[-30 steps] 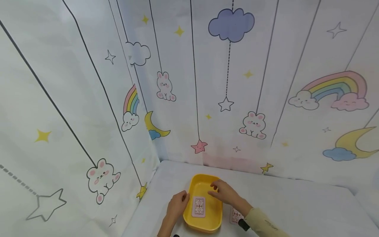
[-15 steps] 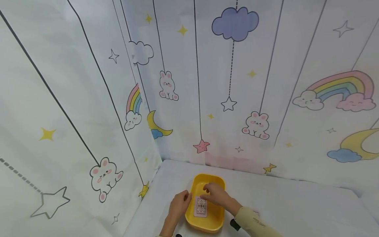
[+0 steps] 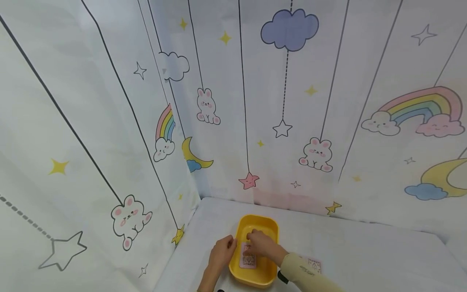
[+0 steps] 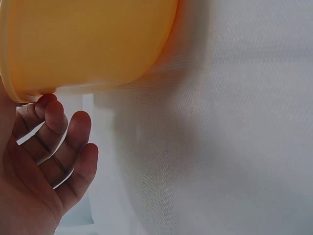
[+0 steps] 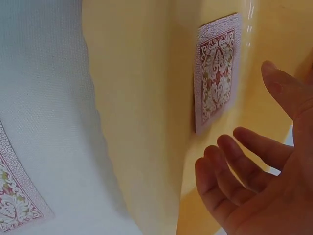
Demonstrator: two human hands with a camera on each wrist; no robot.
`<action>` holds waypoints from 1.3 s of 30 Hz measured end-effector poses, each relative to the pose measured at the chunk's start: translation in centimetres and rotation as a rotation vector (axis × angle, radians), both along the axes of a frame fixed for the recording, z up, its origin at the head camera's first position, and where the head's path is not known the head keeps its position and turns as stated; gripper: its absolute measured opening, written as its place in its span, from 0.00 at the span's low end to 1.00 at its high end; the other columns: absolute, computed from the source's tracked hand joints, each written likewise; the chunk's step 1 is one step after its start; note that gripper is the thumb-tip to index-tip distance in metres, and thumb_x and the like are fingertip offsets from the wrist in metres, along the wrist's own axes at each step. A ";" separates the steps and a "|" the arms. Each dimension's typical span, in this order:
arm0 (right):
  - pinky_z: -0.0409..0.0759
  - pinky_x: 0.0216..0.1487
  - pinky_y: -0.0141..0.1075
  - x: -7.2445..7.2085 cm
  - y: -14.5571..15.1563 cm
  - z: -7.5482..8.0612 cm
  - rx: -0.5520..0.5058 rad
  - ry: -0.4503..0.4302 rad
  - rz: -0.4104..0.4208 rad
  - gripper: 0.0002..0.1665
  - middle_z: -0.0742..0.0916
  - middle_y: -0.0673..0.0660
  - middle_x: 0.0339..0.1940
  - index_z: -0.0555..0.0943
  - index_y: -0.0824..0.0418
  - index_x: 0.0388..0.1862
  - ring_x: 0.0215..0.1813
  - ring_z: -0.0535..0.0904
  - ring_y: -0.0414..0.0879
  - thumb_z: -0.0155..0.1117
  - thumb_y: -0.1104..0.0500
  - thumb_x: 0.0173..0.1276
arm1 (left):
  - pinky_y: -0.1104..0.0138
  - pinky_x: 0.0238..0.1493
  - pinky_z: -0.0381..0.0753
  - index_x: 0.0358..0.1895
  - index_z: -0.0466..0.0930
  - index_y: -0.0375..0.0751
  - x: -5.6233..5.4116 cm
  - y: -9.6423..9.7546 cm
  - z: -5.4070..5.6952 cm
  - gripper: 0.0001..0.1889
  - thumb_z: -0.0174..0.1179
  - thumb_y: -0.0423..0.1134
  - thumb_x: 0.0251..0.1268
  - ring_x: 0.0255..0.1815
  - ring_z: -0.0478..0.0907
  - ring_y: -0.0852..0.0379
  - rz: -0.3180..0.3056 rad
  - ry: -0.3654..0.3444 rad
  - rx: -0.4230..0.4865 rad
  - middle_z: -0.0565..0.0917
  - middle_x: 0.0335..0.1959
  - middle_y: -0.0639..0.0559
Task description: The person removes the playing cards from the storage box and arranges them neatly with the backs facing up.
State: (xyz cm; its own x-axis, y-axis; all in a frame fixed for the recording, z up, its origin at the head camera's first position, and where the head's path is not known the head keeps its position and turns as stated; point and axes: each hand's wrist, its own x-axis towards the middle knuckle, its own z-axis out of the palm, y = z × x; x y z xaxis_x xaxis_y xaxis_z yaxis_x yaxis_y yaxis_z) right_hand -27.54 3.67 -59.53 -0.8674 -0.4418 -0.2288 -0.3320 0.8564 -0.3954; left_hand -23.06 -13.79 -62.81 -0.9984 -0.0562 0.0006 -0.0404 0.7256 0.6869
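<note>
A shallow yellow plastic tray [image 3: 251, 282] sits on the white cloth. My left hand [image 3: 221, 251] holds its left rim, with the index fingertip [image 4: 47, 99] right at the lip and the other fingers loosely bent below. Flat on the tray floor lies a playing card [image 3: 248, 263], its pink and red ornate back facing up. Over the tray hovers my right hand [image 3: 265, 245], fingers relaxed and thumb apart, partly covering the card in the head view. The right wrist view shows nothing between those fingers [image 5: 234, 156] and the card beside them.
Another patterned card [image 3: 314, 265] lies on the cloth right of the tray, partly behind the right sleeve [image 3: 303, 272]. White wall sheets with bunnies, clouds and stars stand behind and to the left of the table [image 3: 365, 251].
My right hand has moved from the tray's right side inward and down toward the card. The left hand stays at the rim. The head view has shifted slightly.
</note>
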 end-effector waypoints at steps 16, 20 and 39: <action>0.79 0.56 0.50 0.5 -0.9 -1.2 0.185 0.036 0.028 0.44 0.79 0.61 0.58 0.79 0.59 0.59 0.49 0.76 0.53 0.83 0.40 0.48 | 0.71 0.20 0.63 0.26 0.72 0.50 0.2 0.1 0.1 0.15 0.56 0.47 0.74 0.20 0.66 0.62 0.013 -0.001 0.010 0.71 0.19 0.59; 0.81 0.52 0.48 0.6 -0.9 -0.9 0.204 0.083 0.044 0.45 0.79 0.59 0.51 0.78 0.61 0.59 0.44 0.74 0.51 0.82 0.39 0.48 | 0.71 0.20 0.63 0.26 0.72 0.50 0.1 0.2 0.1 0.15 0.56 0.47 0.74 0.20 0.66 0.63 0.012 -0.008 0.005 0.71 0.19 0.59; 0.81 0.49 0.46 0.2 -0.2 -1.1 -0.125 -0.038 -0.070 0.29 0.82 0.61 0.50 0.70 0.63 0.65 0.38 0.75 0.47 0.66 0.67 0.66 | 0.71 0.21 0.63 0.26 0.72 0.50 0.0 0.1 0.0 0.15 0.56 0.48 0.75 0.20 0.66 0.62 0.009 -0.007 -0.010 0.71 0.20 0.59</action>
State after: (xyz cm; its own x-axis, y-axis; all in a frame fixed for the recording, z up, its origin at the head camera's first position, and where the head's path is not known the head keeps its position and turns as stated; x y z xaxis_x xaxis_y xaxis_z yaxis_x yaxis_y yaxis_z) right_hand -27.35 3.49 -60.59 -0.8890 -0.4073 -0.2095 -0.2554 0.8205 -0.5114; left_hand -23.04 -13.73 -62.80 -0.9979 -0.0651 -0.0057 -0.0516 0.7317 0.6796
